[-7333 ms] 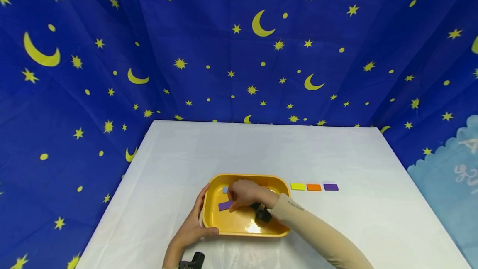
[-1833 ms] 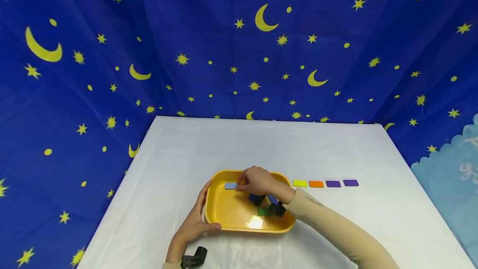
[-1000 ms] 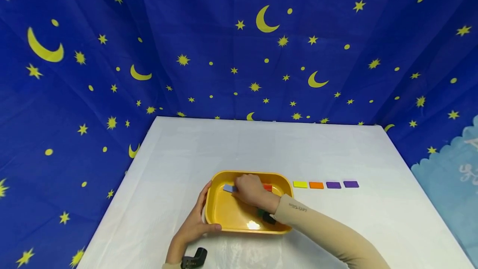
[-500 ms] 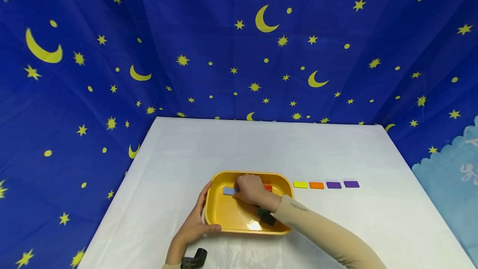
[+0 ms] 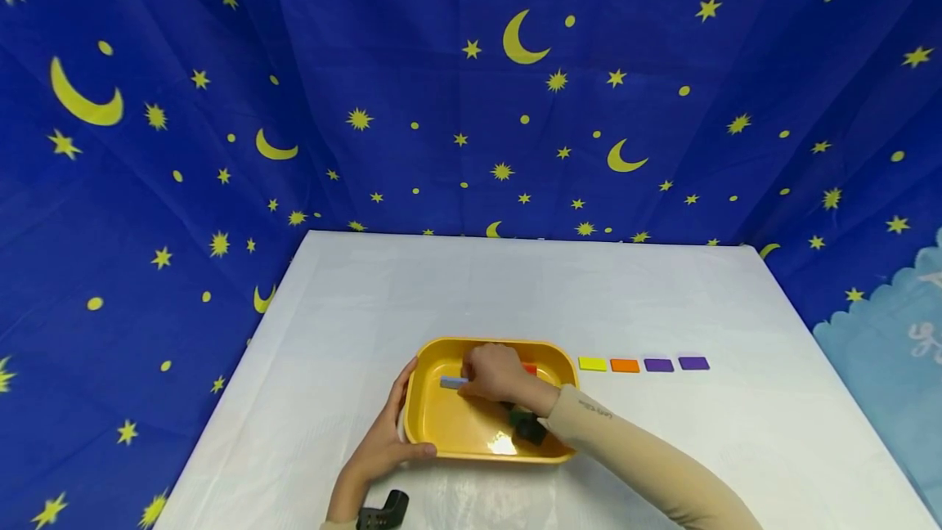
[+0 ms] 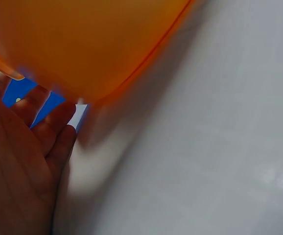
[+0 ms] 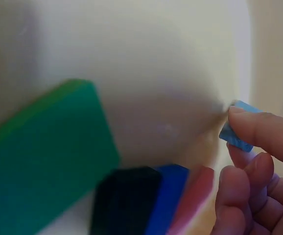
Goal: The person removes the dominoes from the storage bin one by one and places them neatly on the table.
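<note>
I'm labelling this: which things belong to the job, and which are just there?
Job, probably:
light blue block, in the right hand
yellow tray
green block
blue block
red block
yellow block
orange block
two purple blocks

Just there:
starry curtain
light blue cloth

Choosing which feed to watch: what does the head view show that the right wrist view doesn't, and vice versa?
Head only: the left hand against the yellow tray, plus the yellow tile, orange tile and two purple tiles on the table.
Right wrist only: the blue block, hidden or unclear from above.
Both: the right hand, its light-blue tile, the green block.
</note>
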A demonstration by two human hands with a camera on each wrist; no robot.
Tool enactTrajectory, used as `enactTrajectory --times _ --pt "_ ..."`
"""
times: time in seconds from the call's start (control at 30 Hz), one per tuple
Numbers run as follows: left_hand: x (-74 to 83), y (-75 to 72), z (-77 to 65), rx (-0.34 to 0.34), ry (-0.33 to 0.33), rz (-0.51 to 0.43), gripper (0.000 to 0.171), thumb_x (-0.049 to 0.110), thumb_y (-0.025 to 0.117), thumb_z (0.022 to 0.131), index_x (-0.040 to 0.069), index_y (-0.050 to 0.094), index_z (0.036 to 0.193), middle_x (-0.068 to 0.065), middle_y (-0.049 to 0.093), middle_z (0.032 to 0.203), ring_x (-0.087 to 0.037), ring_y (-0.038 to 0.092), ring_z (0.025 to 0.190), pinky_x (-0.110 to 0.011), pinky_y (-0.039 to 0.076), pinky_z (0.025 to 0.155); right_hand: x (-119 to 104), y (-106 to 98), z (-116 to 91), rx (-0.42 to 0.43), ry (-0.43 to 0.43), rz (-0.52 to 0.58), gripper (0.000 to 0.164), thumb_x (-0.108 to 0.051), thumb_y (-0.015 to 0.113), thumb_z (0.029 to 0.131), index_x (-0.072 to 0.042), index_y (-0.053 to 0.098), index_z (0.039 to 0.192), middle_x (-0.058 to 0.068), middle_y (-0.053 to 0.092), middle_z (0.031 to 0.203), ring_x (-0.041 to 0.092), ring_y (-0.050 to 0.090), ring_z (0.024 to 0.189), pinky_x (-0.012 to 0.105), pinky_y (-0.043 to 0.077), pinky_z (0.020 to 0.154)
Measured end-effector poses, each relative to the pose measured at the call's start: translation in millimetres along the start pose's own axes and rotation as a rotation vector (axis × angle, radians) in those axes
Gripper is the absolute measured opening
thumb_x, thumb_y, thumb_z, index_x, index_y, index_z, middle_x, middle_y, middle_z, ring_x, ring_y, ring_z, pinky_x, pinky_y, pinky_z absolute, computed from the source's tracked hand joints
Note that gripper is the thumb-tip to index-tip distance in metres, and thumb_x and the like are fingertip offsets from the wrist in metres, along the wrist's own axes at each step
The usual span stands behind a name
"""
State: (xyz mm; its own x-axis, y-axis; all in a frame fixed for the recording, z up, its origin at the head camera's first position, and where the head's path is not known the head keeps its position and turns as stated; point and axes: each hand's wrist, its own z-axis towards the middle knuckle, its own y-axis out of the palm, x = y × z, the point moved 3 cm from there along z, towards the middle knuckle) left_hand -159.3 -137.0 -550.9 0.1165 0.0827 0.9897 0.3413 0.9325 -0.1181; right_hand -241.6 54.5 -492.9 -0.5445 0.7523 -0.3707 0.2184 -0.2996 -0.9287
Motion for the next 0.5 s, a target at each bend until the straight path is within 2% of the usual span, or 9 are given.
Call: enactTrajectory --times 0.23,0.37,0.5 --pt "0.8 0.3 -0.1 -0.01 0.022 -0.016 0.114 0.006 0.083 0.071 0.031 0.008 0.153 -0.009 0.022 0.153 -0.029 0.028 0.134 -0.025 0.031 0.102 1 -17 -7 0.018 -0.021 0.091 0.016 -0.029 0.078 0.078 -0.018 0.066 0.078 -0.012 0.057 0.066 0.005 0.048 0.055 0.024 0.039 0.049" --pt "-1.4 -0.2 0.3 -0.01 0.04 -0.009 0.114 0.008 0.083 0.07 0.031 0.009 0.153 -0.007 0.023 0.153 -0.029 0.029 0.134 -0.025 0.029 0.103 1 -35 -13 0.072 -0.048 0.154 0.012 -0.025 0.074 0.082 -0.018 0.065 0.08 -0.012 0.052 0.063 0.004 0.044 0.052 0.024 0.037 0.048" --pt "-0.3 -0.5 0.6 -0.005 0.042 0.006 0.114 0.009 0.084 0.069 0.031 0.01 0.153 -0.007 0.023 0.153 -0.029 0.028 0.135 -0.026 0.027 0.104 11 -56 -21 0.155 -0.023 0.219 0.012 -0.026 0.074 0.083 -0.017 0.065 0.081 -0.013 0.048 0.059 0.004 0.042 0.049 0.023 0.036 0.047"
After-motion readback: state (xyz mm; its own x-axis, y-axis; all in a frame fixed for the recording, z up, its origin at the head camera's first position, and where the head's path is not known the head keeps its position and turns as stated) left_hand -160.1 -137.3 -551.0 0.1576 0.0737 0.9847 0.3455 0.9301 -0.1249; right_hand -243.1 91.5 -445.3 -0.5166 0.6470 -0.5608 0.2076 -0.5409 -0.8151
